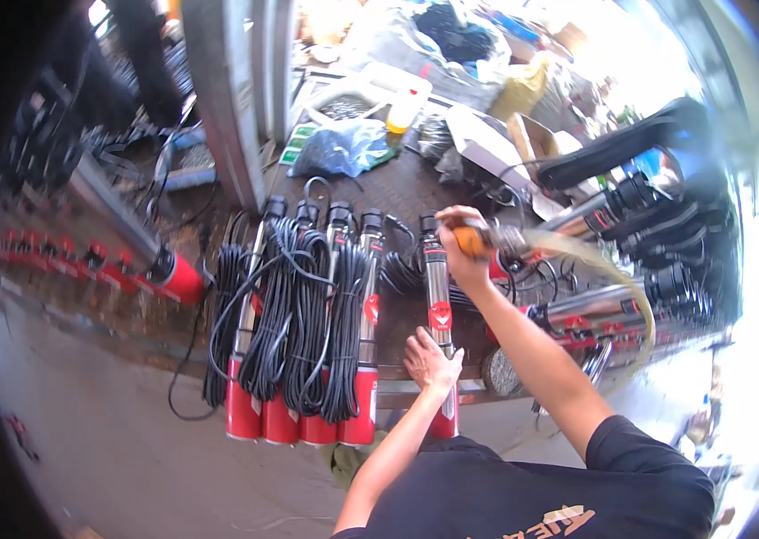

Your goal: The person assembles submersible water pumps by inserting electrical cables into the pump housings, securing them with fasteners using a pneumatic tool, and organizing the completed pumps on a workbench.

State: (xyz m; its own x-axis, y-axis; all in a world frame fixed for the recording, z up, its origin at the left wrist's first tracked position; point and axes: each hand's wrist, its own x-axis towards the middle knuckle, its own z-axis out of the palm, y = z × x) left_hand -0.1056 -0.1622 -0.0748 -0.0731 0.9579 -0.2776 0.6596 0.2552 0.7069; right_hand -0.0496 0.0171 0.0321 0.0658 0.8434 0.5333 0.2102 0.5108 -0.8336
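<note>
A slim submersible pump point(437, 283), steel above and red below, lies lengthwise in front of me, its dark top end pointing away. My left hand point(433, 366) rests against its lower part, fingers stretched out to the left and thumb over the body. At the far end, my right hand point(465, 247) is closed around an orange air tool point(472, 241), blurred by motion. The tool's tip is hidden by the hand. From its metal rear a pale yellowish hose point(608, 256) curves off to the right.
Several similar pumps point(359, 404) with bundled black cables point(312, 314) lie side by side on the left. More pumps point(595, 305) are stacked on the right. A metal post point(240, 117) rises behind. Beyond are a blue plastic bag point(342, 146), a yellow-capped bottle point(405, 106) and an open carton point(490, 148).
</note>
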